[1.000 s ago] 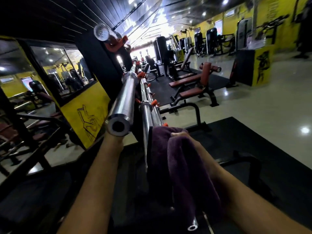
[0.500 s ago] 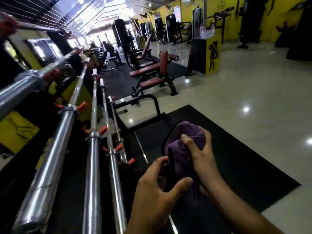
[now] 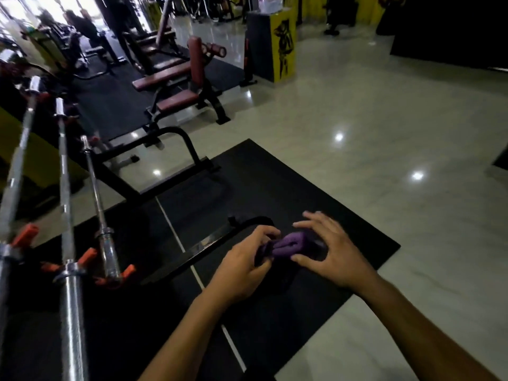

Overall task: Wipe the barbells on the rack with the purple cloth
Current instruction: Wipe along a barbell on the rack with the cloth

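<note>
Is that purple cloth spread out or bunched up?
Bunched up: the purple cloth shows as a small folded wad between the left hand and right hand.

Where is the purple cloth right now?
In the head view, the cloth sits bunched between both hands, low and centre-right, over the black mat, right of the barbells.

Open floor (image 3: 357, 149) lies right; barbells (image 3: 64, 188) and the black rack frame (image 3: 176, 259) crowd the left.

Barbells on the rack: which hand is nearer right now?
Left. The left hand grips the cloth just right of the barbells, not touching them. The right hand is farther right, beyond the cloth.
</note>
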A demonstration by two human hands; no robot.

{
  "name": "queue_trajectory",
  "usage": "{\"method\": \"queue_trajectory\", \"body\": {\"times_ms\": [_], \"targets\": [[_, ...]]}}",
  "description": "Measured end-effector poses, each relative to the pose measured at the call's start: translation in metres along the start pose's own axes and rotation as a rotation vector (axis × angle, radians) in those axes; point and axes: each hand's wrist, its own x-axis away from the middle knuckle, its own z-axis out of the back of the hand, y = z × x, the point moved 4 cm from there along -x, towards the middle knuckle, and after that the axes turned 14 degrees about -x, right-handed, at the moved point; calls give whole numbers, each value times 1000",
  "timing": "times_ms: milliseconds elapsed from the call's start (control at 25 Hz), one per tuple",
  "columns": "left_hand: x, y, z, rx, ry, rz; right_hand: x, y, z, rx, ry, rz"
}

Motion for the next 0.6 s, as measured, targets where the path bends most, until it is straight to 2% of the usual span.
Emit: {"method": "queue_trajectory", "body": {"times_ms": [80, 320, 480, 600], "targets": [[-30, -9, -18, -45, -81, -32, -7, 15, -2, -128, -45, 45], [-122, -99, -69, -241, -300, -216, -70, 67, 21, -37, -14, -26], [-195, -131, -75, -141, -237, -179, -125, 92, 33, 204, -161, -102], [-247, -160, -71, -120, -173, -82, -166, 116, 52, 252, -84, -226]]}}
